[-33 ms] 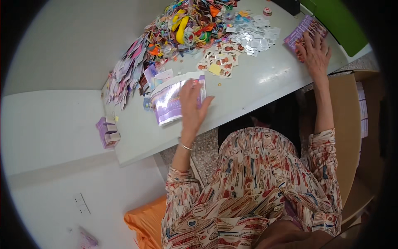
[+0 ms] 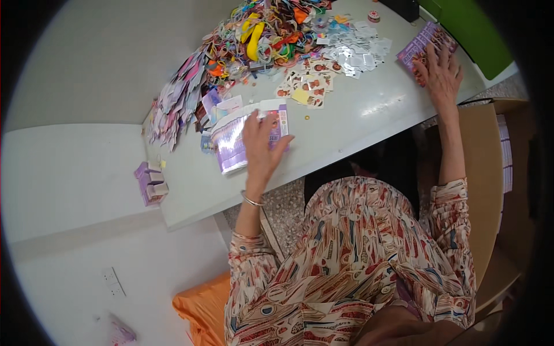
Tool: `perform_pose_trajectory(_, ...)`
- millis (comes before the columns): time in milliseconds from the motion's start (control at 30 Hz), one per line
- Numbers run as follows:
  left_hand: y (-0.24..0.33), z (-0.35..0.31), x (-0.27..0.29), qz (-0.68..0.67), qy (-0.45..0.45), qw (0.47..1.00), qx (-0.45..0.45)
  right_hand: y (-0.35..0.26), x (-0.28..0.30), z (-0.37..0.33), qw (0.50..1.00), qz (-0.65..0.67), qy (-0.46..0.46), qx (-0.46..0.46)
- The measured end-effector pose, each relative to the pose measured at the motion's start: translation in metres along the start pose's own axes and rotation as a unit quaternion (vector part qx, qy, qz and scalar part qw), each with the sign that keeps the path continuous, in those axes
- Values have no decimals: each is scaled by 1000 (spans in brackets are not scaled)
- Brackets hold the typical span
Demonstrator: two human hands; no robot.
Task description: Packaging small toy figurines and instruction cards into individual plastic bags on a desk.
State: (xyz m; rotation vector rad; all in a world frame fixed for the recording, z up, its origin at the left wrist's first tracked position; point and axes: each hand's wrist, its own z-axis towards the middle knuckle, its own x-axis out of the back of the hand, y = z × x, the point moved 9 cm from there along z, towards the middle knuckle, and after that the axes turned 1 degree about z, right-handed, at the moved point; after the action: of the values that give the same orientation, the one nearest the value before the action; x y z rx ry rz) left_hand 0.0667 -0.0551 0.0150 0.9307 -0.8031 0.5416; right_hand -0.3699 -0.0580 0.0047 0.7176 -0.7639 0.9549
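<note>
My left hand, with a bracelet at the wrist, is over a fanned stack of glossy purple-and-white packets near the table's front edge. Its thumb stands apart from the fingers, and nothing shows in its grasp. At the far right, my right hand lies with fingers spread on a purple printed packet. Just behind the left stack are pale cards. Small picture stickers and a yellow slip lie between the hands, farther back.
Behind them rises a heap of colourful bands and trinkets, beside silvery sachets and a pile of pink-grey packets. A green panel borders the table's right end. A cardboard box stands at my right, an orange bag lower left.
My left hand has shifted slightly left across the purple packets, uncovering more of the stack's right end. My right hand stays on its packet.
</note>
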Motion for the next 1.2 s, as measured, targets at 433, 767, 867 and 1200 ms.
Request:
perform_pose_trajectory(433,-65,32,-24,163,-249,954,-25,-82,58,-46,940,329,80,32)
perform_pose_trajectory(767,-1,85,-23,-265,-99,949,142,-174,121,-87,816,564,-91,83)
perform_pose_trajectory(867,53,77,-56,-306,-72,943,107,-179,119,-83,812,573,-89,69)
perform_pose_trajectory(1200,84,70,-82,-333,-9,940,74,-141,86,-81,831,549,-86,-13)
